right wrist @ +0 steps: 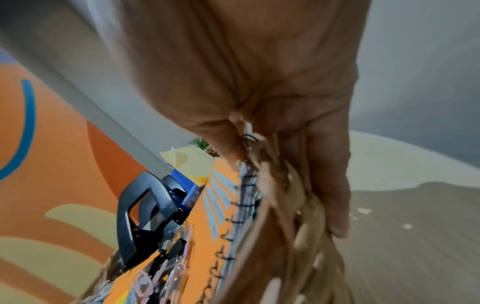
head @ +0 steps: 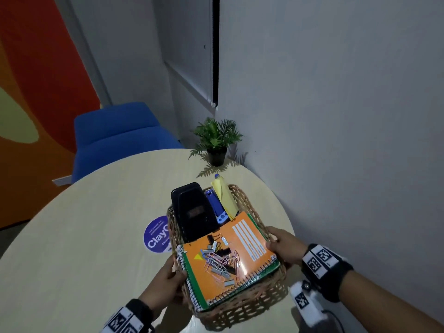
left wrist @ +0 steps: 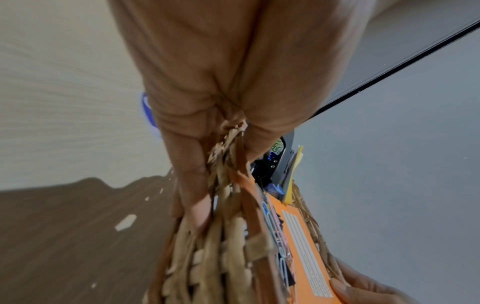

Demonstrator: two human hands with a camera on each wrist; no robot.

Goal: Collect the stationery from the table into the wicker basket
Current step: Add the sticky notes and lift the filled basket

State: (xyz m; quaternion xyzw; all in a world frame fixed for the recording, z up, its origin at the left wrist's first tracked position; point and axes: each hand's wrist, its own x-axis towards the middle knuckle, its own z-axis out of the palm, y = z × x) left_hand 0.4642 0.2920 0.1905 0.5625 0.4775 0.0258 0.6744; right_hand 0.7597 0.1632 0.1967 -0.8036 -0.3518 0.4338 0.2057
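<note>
Both hands grip the basket (head: 242, 308) at opposite rims — left hand (head: 165, 282), right hand (head: 286, 246) — above the table (head: 79, 236). Inside: notebook (head: 242, 280) strewn with clips (head: 216, 260), hole punch (head: 192, 212) behind.

Orange notebook (head: 230, 258) — tan wicker basket (head: 249, 306)

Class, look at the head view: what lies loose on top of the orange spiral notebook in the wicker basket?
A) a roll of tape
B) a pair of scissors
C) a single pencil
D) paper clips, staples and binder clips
D: a scatter of paper clips, staples and binder clips lies on the orange notebook inside the wicker basket.
</note>
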